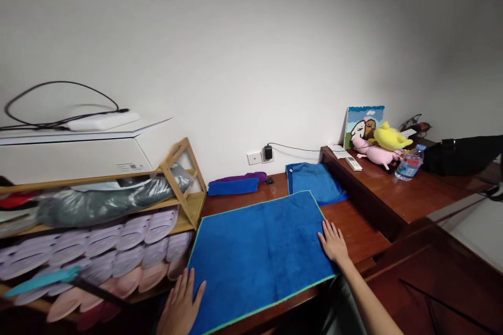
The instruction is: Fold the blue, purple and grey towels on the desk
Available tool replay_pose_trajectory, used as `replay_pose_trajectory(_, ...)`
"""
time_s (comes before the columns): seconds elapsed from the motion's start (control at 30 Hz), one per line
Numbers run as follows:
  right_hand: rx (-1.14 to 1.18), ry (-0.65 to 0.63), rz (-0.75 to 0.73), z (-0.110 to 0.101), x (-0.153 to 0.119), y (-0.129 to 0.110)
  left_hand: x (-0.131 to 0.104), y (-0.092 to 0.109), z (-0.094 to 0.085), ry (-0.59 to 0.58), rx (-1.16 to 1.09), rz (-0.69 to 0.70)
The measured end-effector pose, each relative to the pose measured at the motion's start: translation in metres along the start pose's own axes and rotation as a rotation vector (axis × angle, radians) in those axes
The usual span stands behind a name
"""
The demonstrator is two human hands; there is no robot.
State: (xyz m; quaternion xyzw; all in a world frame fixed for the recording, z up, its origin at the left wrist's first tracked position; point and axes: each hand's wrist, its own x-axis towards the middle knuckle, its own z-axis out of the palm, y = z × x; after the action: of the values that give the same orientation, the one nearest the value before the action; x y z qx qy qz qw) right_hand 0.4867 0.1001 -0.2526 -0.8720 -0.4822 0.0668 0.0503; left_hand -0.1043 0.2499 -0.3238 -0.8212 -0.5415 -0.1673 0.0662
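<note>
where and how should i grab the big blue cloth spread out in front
The large blue cloth is probably best pinched by its green-trimmed left and right edges, left hand coming from the left, right hand from the right: it lies flat, and each hand rests at one of those edges.

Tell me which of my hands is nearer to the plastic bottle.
Right. Your right hand is at the spread blue cloth's right edge, with the plastic bottle beyond it, farther right; your left hand is at the left edge, across the cloth.
</note>
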Motion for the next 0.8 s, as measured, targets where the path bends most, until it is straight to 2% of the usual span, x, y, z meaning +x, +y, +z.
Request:
replay_pose_trajectory(0.07, 0.006, 0.017, -0.022, 0.0, -0.006, 0.003, -0.008, -0.003, 0.001, 0.043, -0.028, 0.01)
replay_pose_trajectory(0.13, 0.046, 0.073, -0.098, -0.002, -0.011, -0.016, -0.001, 0.009, -0.001, 0.091, -0.061, 0.009)
replay_pose_trajectory(0.2, 0.115, 0.124, -0.23, -0.005, -0.013, -0.058, 0.025, 0.038, -0.006, 0.13, -0.092, 0.012)
replay_pose_trajectory(0.27, 0.194, 0.134, -0.396, -0.007, -0.011, -0.117, 0.065, 0.081, -0.011, 0.121, -0.134, 0.047)
replay_pose_trajectory(0.37, 0.301, 0.093, -0.585, -0.006, 0.0, -0.204, 0.13, 0.149, -0.011, 0.002, -0.176, 0.162)
replay_pose_trajectory(0.43, 0.316, 0.031, -0.62, -0.001, 0.016, -0.242, 0.164, 0.179, -0.005, -0.108, -0.178, 0.209)
replay_pose_trajectory(0.47, 0.306, 0.002, -0.617, 0.001, 0.026, -0.252, 0.175, 0.186, -0.001, -0.154, -0.175, 0.215)
replay_pose_trajectory(0.5, 0.288, -0.02, -0.605, 0.004, 0.037, -0.255, 0.183, 0.186, 0.004, -0.189, -0.171, 0.212)
replay_pose_trajectory(0.57, 0.239, -0.036, -0.551, 0.006, 0.063, -0.241, 0.191, 0.168, 0.015, -0.215, -0.158, 0.18)
replay_pose_trajectory(0.63, 0.183, -0.026, -0.454, 0.003, 0.087, -0.209, 0.191, 0.129, 0.024, -0.198, -0.134, 0.12)
replay_pose_trajectory(0.7, 0.127, -0.012, -0.356, -0.003, 0.105, -0.168, 0.188, 0.079, 0.029, -0.168, -0.094, 0.032)
replay_pose_trajectory(0.8, 0.078, 0.018, -0.352, -0.012, 0.116, -0.115, 0.188, 0.014, 0.027, -0.12, -0.052, -0.035)
